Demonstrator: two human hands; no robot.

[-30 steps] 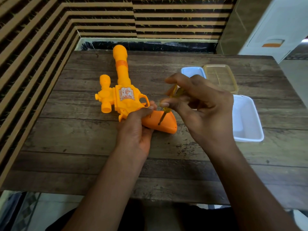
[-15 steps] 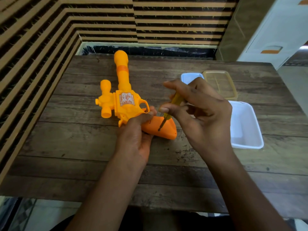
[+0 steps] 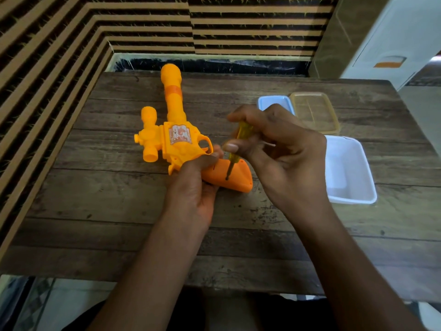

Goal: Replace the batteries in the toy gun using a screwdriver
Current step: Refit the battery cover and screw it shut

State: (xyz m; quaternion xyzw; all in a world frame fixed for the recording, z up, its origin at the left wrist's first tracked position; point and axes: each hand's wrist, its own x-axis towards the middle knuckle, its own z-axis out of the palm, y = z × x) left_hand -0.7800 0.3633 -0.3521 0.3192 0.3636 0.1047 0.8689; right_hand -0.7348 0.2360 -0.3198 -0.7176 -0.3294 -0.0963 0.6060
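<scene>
Presently we list the toy gun (image 3: 177,139) flat on the table (image 3: 95,199), barrel pointing away from us, its darker orange grip (image 3: 241,180) angled toward our right; our left hand (image 3: 193,187) holds the body where grip meets frame. Our right hand (image 3: 281,158), just right of the grip, pinches the yellow screwdriver (image 3: 244,130), shaft slanting down and leftward, tip touching the grip's face. We judge the next turn needs that shaft kept seated on the screw, hidden under the tip.
</scene>
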